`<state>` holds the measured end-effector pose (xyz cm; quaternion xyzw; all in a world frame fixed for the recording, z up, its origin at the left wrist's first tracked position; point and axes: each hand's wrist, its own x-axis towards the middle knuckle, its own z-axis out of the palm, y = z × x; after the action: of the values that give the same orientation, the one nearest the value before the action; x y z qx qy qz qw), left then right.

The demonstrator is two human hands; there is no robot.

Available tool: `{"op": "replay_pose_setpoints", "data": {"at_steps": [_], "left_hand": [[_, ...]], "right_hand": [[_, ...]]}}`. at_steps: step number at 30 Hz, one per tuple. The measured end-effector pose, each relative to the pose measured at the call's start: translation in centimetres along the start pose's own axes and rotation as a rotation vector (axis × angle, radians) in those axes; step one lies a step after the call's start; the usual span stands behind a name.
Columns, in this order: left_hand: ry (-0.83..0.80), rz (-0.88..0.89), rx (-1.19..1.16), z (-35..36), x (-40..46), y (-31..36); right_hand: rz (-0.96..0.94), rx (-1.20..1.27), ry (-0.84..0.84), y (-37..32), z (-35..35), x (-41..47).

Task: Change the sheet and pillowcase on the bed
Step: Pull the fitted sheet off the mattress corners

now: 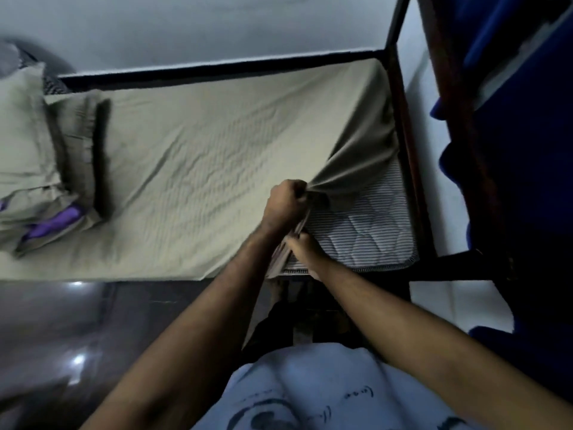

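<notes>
Head view, left to right as I see it. Two pillows in olive-green cotton pillowcases (40, 156) at left of frame, stacked at the head of the bed; purple fabric (59, 220) shows at an open end. Olive-green flat bedsheet (192, 169) covers most of the mattress, wrinkled. Centre-right: left hand (283, 201) clenched, gripping a bunched corner of that sheet, pulled up off the mattress. Just below it, right hand (305, 248) at the near mattress edge, fingers curled on the sheet's folded hem. Lower right corner of the striped quilted mattress (366, 234) is bare. Dark metal bed frame (406, 169) runs along the right.
</notes>
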<state>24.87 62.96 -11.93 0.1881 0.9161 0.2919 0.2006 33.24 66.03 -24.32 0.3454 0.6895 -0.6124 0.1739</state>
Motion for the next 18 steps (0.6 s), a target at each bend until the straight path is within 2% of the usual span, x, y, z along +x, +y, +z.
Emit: {"op": "replay_pose_setpoints", "data": {"at_steps": [2,4,6,8,11,13,15,16,17,18], "left_hand": [[-0.008,-0.016,-0.086,-1.3,0.3,-1.1],[-0.049,-0.038,-0.326,-2.5,0.1,-1.9],[-0.018,-0.081,-0.537,-3.3,-0.4,-2.9],[0.080,-0.188,-0.618,-2.9,-1.1,-6.0],[0.214,-0.486,-0.594,-0.1,-3.3,-13.1],[0.214,-0.801,-0.523,2.5,-5.4,-17.5],[0.253,-1.152,-0.557,5.3,-7.1,-22.9],[0.233,-1.266,-0.699,5.2,-8.4,-23.2],[0.199,-1.301,-0.939,5.3,-9.1,-23.6],[0.127,-1.253,-1.196,4.8,-9.5,-23.2]], "right_hand": [[-0.074,-0.180,0.044,-1.2,-0.2,0.8],[-0.175,-0.351,0.027,-1.8,-0.8,0.8],[-0.234,-0.399,0.027,-2.1,-0.9,0.0],[-0.258,-0.355,0.061,-2.3,-0.4,-1.5],[-0.325,-0.363,0.082,-3.5,0.9,-3.5],[-0.323,-0.297,0.128,-5.4,1.0,-4.5],[-0.316,-0.079,0.154,-7.2,1.0,-4.8],[-0.307,0.015,0.141,-7.9,1.3,-4.9],[-0.297,0.095,0.121,-8.3,1.7,-4.9],[-0.289,0.156,0.105,-8.6,2.1,-4.9]]}}
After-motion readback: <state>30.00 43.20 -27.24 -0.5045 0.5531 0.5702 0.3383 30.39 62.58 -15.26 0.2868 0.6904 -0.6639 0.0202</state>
